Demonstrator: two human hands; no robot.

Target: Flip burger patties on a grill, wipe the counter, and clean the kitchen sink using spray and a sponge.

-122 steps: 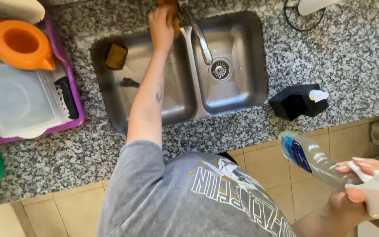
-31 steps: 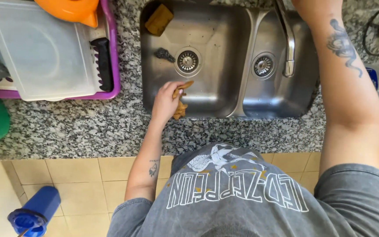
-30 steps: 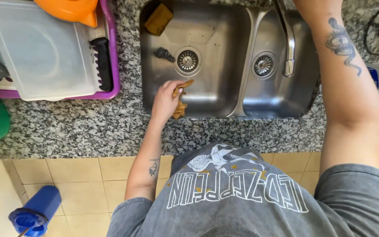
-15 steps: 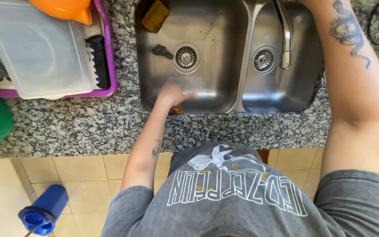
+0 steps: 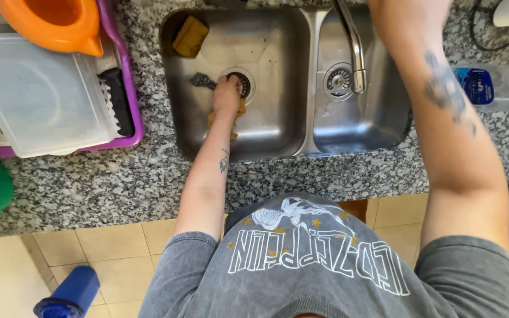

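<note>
The speckled granite counter (image 5: 119, 188) carries a double steel sink (image 5: 278, 126), with the tap (image 5: 354, 53) over the divider. To your left, a purple drying tray (image 5: 134, 126) holds a clear plastic lid (image 5: 36, 97) and an orange jug (image 5: 60, 23).

Your left hand (image 5: 227, 94) is down in the left basin, curled and pressing an orange-brown cloth (image 5: 224, 121) against the basin floor, just beside the drain (image 5: 241, 82). A yellow sponge (image 5: 190, 36) lies in the far corner of that basin, well apart.

Your right hand (image 5: 407, 15) is raised at the top edge, blurred; whether it is spread or closed cannot be told. A clear bottle with a blue label (image 5: 481, 85) lies on the counter beside your right forearm.
</note>
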